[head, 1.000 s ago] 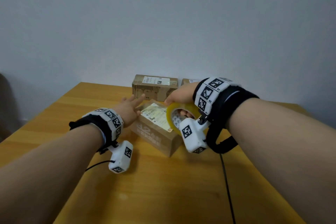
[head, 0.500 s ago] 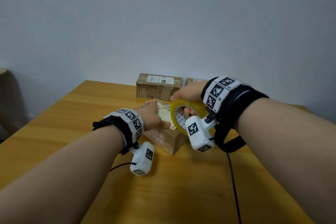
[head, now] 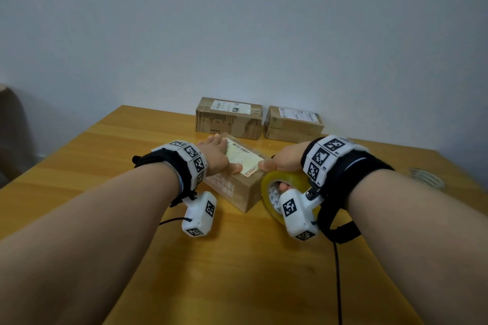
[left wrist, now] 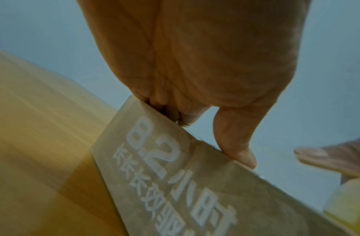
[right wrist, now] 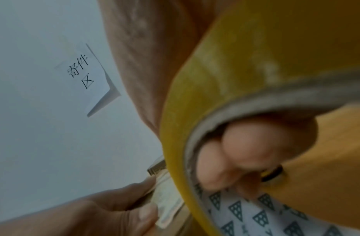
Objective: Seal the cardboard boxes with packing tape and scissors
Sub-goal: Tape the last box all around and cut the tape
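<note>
- The table [head: 237,272] carries three boxes: two [head: 228,117] [head: 293,124] stand at the far edge by the wall, well apart from my hands, which I take to be waiting their turn or already done.
- The near box [head: 237,187] sits angled between my hands, so it reads as the one being sealed now.
- My left hand [head: 215,157] lies flat on the box's top over the label [head: 244,159], fingers straight and thumb at the near edge, I judge to pin the flaps down and stop the box sliding.
- My right hand [head: 284,159] grips the tape roll [head: 274,192], fingers curled through its core, holding it upright against the box's right end, likely to start a strip there.
- No scissors show in any view; a faint ring-shaped thing [head: 426,178] at the table's right edge is too blurred to name.
- I cannot make out the tape's free end or whether it already sticks to the box; the wrist views are too close and soft.
</note>
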The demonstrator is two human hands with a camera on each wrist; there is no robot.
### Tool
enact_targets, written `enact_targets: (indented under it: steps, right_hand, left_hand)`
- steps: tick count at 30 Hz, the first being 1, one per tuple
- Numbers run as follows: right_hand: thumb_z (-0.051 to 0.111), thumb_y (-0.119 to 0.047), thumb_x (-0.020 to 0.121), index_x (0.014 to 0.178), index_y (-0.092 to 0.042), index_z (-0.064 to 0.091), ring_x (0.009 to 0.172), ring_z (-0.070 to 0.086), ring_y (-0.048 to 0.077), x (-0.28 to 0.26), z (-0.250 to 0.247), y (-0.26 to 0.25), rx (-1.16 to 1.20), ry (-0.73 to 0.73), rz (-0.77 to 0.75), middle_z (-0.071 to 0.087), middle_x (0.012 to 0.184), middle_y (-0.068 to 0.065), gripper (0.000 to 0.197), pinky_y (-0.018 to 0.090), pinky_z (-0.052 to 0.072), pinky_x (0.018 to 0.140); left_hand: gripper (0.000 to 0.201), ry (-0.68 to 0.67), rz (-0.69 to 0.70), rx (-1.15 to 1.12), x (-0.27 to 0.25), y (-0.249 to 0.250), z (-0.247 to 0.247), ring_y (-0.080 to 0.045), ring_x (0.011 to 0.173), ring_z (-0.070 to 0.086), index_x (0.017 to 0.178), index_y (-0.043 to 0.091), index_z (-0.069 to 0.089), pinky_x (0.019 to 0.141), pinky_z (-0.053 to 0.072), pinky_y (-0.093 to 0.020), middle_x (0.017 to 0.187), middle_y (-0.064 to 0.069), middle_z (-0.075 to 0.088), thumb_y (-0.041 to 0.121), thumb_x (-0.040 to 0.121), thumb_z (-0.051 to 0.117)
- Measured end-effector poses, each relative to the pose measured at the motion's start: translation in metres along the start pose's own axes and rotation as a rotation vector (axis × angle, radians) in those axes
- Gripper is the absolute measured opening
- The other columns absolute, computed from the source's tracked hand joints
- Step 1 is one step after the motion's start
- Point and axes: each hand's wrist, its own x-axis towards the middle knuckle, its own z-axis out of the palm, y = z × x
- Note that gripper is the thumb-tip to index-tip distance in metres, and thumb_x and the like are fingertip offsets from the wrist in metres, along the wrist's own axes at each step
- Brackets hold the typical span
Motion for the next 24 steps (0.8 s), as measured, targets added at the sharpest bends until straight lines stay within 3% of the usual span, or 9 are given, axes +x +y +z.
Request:
enact_targets:
  steps: [2,3,5,9,14,17,19,21,24]
  right_hand:
    - [0.048,-0.045,0.100,0.106,-0.019,0.061,0.069,0.039,0.006,0.004,0.004,0.002,-0.036,0.045,-0.031,0.042,0.081,-0.008,0.030,0.022,0.037,0.068]
    - [0.048,-0.047,0.099,0.105,-0.019,0.061,0.069,0.038,0.005,0.005,0.004,0.003,-0.058,0.046,-0.036,0.041,0.081,-0.008,0.031,0.023,0.036,0.068]
    - [0.050,-0.049,0.098,0.126,-0.012,0.058,0.071,0.042,0.008,0.008,0.004,0.005,-0.095,-0.003,-0.031,0.047,0.084,-0.005,0.046,0.025,0.041,0.073]
    - [0.049,-0.050,0.099,0.134,-0.015,0.050,0.091,0.054,0.017,0.009,0.008,0.006,-0.053,-0.061,0.044,0.059,0.118,0.006,0.050,0.029,0.044,0.080]
    - [0.046,-0.046,0.101,0.131,-0.011,0.047,0.100,0.055,0.018,0.009,0.009,0.004,-0.068,-0.066,0.040,0.057,0.112,0.005,0.045,0.027,0.043,0.083]
    - [0.048,-0.045,0.101,0.137,-0.010,0.047,0.112,0.055,0.022,0.010,0.010,0.003,-0.095,-0.049,0.062,0.058,0.126,0.010,0.050,0.031,0.044,0.095]
    - [0.047,-0.045,0.101,0.136,-0.010,0.047,0.117,0.055,0.024,0.012,0.011,0.001,-0.115,-0.048,0.039,0.056,0.129,0.011,0.049,0.033,0.042,0.100]
    - [0.051,-0.048,0.098,0.131,-0.011,0.049,0.106,0.056,0.022,0.014,0.011,0.002,-0.058,-0.121,0.042,0.057,0.121,0.008,0.050,0.034,0.045,0.100]
    - [0.051,-0.045,0.099,0.133,-0.010,0.053,0.108,0.055,0.020,0.012,0.011,0.004,0.009,-0.171,0.020,0.057,0.124,0.006,0.049,0.032,0.045,0.097]
  left_hand:
    - [0.089,-0.011,0.014,0.021,0.000,-0.002,0.001,-0.027,0.148,-0.003,0.154,0.015,0.001,0.120,0.008,-0.048,0.161,-0.009,-0.004,0.062,0.091,0.041]
    - [0.085,-0.022,0.022,0.026,0.000,-0.003,0.002,-0.027,0.148,-0.005,0.154,0.020,0.000,0.120,0.007,-0.049,0.161,-0.009,-0.006,0.063,0.092,0.039]
    - [0.076,-0.052,0.037,0.015,-0.002,-0.004,0.003,-0.027,0.147,-0.011,0.153,0.034,-0.002,0.119,0.001,-0.051,0.160,-0.008,-0.013,0.063,0.093,0.034]
    - [0.061,-0.047,0.059,0.017,-0.004,-0.005,0.008,-0.028,0.147,-0.014,0.149,0.048,0.000,0.118,-0.004,-0.052,0.160,-0.010,-0.015,0.060,0.096,0.028]
    - [0.054,-0.025,0.064,0.060,-0.006,-0.001,0.007,-0.031,0.147,-0.012,0.147,0.054,0.004,0.117,-0.004,-0.053,0.160,-0.012,-0.011,0.056,0.098,0.027]
    - [0.051,-0.001,0.100,0.133,-0.011,0.007,0.007,-0.032,0.146,-0.013,0.148,0.050,0.006,0.117,-0.002,-0.056,0.160,-0.010,-0.007,0.049,0.101,0.023]
    - [0.051,0.036,0.164,0.206,-0.019,0.019,0.007,-0.030,0.147,-0.006,0.151,0.037,0.013,0.117,0.003,-0.056,0.161,-0.010,0.000,0.042,0.101,0.024]
    - [0.056,0.019,0.221,0.184,-0.029,0.035,0.010,-0.030,0.146,0.007,0.150,0.020,0.020,0.118,0.012,-0.051,0.158,-0.016,0.010,0.044,0.100,0.030]
    - [0.097,-0.048,0.209,0.123,-0.042,0.050,0.023,-0.031,0.147,-0.008,0.153,0.014,-0.002,0.120,0.005,-0.046,0.158,-0.016,-0.013,0.064,0.087,0.047]
